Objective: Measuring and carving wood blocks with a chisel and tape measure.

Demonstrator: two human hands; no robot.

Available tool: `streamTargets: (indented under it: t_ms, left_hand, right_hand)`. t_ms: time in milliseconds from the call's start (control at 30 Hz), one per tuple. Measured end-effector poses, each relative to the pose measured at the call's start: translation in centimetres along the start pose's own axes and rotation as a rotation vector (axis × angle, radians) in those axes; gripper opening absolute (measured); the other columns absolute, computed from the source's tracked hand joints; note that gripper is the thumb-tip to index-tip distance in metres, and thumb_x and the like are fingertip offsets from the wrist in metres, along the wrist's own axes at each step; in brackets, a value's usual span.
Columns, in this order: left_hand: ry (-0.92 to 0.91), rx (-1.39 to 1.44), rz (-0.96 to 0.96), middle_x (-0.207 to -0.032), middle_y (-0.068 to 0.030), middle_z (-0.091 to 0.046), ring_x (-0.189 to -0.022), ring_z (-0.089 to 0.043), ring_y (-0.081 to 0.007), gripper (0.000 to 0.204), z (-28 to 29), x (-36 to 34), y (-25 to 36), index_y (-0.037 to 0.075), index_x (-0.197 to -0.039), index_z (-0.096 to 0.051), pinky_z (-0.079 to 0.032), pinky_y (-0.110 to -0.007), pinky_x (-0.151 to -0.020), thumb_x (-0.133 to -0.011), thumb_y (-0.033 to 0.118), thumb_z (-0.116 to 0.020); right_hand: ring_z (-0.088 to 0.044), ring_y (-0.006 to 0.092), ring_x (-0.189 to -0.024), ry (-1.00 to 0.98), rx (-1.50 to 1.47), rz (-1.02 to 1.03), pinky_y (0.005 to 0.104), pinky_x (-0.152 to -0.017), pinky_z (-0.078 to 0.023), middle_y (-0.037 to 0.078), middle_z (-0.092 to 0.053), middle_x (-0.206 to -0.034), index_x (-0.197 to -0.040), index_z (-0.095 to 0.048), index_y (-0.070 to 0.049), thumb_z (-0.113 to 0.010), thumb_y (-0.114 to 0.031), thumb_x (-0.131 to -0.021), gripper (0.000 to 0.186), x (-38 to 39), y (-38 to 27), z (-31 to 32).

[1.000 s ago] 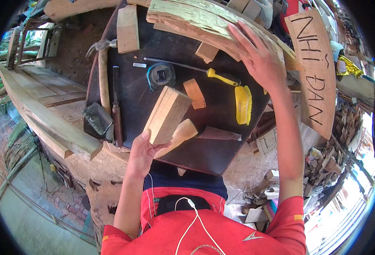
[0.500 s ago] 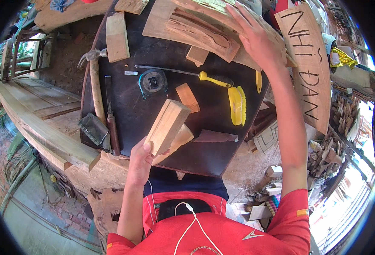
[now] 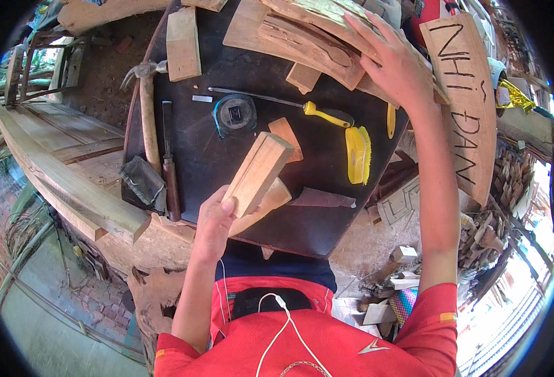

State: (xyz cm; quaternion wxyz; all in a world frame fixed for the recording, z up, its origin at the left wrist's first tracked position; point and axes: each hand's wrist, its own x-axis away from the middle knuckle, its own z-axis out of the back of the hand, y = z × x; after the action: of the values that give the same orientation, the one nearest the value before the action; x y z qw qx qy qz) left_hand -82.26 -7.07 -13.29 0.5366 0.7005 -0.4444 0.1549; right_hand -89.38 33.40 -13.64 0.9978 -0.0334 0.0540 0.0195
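the left hand (image 3: pixel 213 227) grips a rectangular wooden block (image 3: pixel 261 174) by its near end, seemingly to keep the far end free above the black tabletop (image 3: pixel 318 234). the right hand (image 3: pixel 397 70) rests spread-fingered on a rough-edged plank (image 3: pixel 318 14), perhaps steadying it; around the table, offcuts (image 3: pixel 481 240) litter the workshop floor (image 3: pixel 360 235)

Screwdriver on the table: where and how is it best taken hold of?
Probably by its handle, coming from above and closing across it: this end is thick and rounded, exposed on top, while the shaft is long and thin, and the brush lies close on the near side.
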Motion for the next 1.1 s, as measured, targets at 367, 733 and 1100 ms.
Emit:
streamTargets:
  t_ms: [367, 733, 1100]
  left_hand:
    - [0.004, -0.081, -0.055, -0.12, -0.0153, -0.066, -0.112, -0.065, -0.0199, 0.074, 0.4, -0.7, -0.5, -0.008, -0.132, -0.056, -0.046, -0.032, -0.102, -0.088, 0.05, -0.07]
    - [0.005, -0.01, -0.185, -0.133, -0.017, -0.061, -0.125, -0.059, -0.0242, 0.078, 0.9, -0.4, 0.3, -0.005, -0.137, -0.052, -0.04, -0.039, -0.113, -0.074, 0.022, -0.089]
    - [-0.08, 0.013, -0.281, -0.141, -0.0172, -0.058, -0.134, -0.054, -0.0266, 0.087, 2.2, -1.0, 0.6, -0.005, -0.143, -0.048, -0.035, -0.041, -0.118, -0.069, 0.012, -0.092]
  right_hand:
    - [-0.051, 0.0334, -0.139, -0.302, -0.555, -0.385, 0.0393, -0.115, -0.039, 0.021, -0.051, -0.15, -0.155, -0.04, -0.015, -0.077, -0.044, -0.091, 0.079, -3.0, 0.3, 4.4]
    - [-0.046, 0.0296, -0.142, -0.151, -0.625, -0.251, 0.0397, -0.118, -0.036, 0.022, -0.048, -0.153, -0.153, -0.042, -0.006, -0.091, -0.041, -0.072, 0.101, -4.2, 1.0, 2.4]
    - [-0.047, 0.0322, -0.142, -0.084, -0.605, -0.317, 0.0408, -0.118, -0.037, 0.022, -0.05, -0.151, -0.153, -0.042, -0.008, -0.086, -0.045, -0.074, 0.098, -4.3, -1.4, 2.3]
